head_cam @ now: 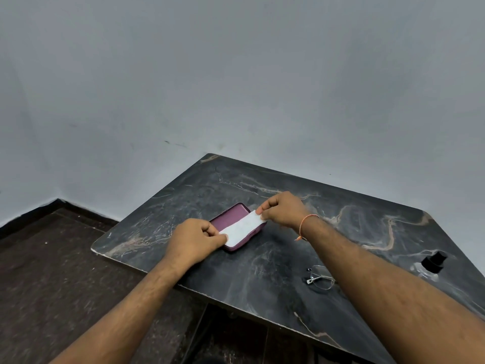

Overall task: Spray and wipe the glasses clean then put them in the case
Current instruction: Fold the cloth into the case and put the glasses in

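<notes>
Left hand point(195, 239) and right hand point(282, 210) fingers each pinch an end of the white cloth point(241, 228), stretched over the open purple case point(237, 227). Glasses point(320, 277) lie on the desk point(262, 271) near the right forearm, spray bottle point(430, 265) further right. Looks early: spraying, wiping, casing all left.

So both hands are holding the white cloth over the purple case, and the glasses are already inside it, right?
Not quite. The head view shows the wire-framed glasses lying on the dark marble table, outside the purple case. Both the left hand and right hand do pinch the white cloth.
</notes>
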The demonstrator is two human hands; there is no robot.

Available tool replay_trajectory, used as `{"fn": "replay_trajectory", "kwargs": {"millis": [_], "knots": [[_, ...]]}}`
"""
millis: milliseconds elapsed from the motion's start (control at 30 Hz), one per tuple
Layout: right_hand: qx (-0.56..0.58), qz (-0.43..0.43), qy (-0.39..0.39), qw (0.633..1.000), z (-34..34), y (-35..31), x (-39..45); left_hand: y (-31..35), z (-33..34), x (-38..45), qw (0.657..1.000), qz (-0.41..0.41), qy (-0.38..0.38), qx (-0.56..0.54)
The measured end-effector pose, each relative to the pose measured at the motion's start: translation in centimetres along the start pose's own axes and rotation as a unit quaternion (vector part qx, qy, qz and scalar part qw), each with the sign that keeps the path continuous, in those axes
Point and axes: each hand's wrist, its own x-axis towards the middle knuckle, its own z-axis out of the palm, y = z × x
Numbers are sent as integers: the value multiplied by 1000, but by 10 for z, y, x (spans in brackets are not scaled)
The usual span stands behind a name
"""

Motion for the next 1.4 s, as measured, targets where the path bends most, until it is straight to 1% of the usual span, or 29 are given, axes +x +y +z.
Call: {"fn": "replay_trajectory", "kwargs": {"millis": [167, 467, 600, 767, 1000, 1067, 1133, 1200, 1300, 1400], "knots": [[-118, -35, -18, 992, 4, -1, 5, 7, 0, 3, 999, -19, -24, 30], [-286, -83, -30, 954, 6, -4, -5, 23, 1, 15, 992, -52, -73, 84], [-333, -89, -28, 938, 1, 2, -19, 32, 3, 17, 989, -64, -98, 93], [-332, -101, -16, 938, -11, 17, -48, 39, 8, 23, 990, -46, -122, 61], [-326, -107, 20, 939, -25, 40, -93, 39, 23, 22, 990, 55, -125, 34], [-326, -123, 41, 936, -25, 46, -107, 32, 23, 17, 986, 101, -123, 53], [-325, -144, 57, 933, -24, 49, -118, 19, 22, 12, 981, 152, -99, 71], [-322, -159, 73, 931, -23, 51, -125, 6, 20, 7, 976, 199, -70, 52], [-311, -173, 91, 930, -24, 50, -129, -3, 19, -2, 952, 293, -59, 67], [-305, -173, 92, 932, -25, 50, -133, -1, 25, -8, 906, 395, -64, 138]]}}
